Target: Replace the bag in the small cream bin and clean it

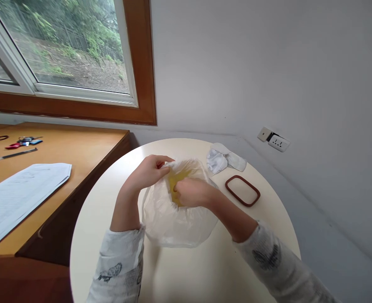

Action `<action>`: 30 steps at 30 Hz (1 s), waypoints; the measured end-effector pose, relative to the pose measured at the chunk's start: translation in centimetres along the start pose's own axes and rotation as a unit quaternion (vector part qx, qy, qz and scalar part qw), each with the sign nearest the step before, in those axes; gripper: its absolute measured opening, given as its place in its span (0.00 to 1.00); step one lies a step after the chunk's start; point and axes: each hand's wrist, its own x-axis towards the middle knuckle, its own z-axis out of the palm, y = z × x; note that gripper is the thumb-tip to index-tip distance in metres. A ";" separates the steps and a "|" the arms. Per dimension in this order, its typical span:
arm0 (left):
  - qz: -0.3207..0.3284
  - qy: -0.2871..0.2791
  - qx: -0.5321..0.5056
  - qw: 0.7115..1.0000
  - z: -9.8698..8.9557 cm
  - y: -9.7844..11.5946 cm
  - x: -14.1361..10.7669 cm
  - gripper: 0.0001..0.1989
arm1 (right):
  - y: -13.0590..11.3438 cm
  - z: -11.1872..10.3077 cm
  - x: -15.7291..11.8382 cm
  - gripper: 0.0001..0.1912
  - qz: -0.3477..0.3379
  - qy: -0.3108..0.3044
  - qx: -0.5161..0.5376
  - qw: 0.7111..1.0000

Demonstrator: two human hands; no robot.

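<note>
A white, see-through plastic bag (179, 227) hangs over the outside of a container, whose yellow inside (182, 174) shows through the opening. My left hand (151, 170) is at the upper left of the opening, thumb and fingers pinched on the bag's edge. My right hand (193, 192) reaches into the opening from the right, its fingers curled closed. Its fingertips point down into the container, and what they hold, if anything, is hidden. Beyond my right wrist, a brown ring with rounded corners (242, 190) lies flat.
Crumpled white plastic (225, 159) lies at the back of the round cream table (110, 189). To the left, a wooden desk (88, 143) bears papers (25, 189), keys (26, 141) and a pen (11, 155). A wall with a socket (278, 143) rises behind the table.
</note>
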 end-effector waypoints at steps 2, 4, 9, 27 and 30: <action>-0.004 0.006 -0.011 1.000 0.1 -0.2 0.0 0.14 | 0.0 -0.8 -1.7 0.12 -0.017 0.070 -0.009 0.997; -0.007 0.017 -0.021 1.000 0.1 -0.4 0.1 0.13 | 0.6 -1.2 -2.9 0.16 -0.055 0.192 0.026 0.979; -0.028 0.057 -0.037 0.997 0.3 -1.2 0.6 0.13 | 3.8 0.3 -3.7 0.19 -0.017 0.397 0.180 0.900; -0.170 0.088 -0.113 0.975 -0.1 -4.5 1.4 0.18 | 5.9 5.4 0.8 0.40 -0.018 0.326 0.463 0.824; -0.189 0.049 -0.148 0.970 -0.2 -4.2 1.2 0.22 | 6.4 6.4 1.3 0.46 -0.056 0.306 0.505 0.805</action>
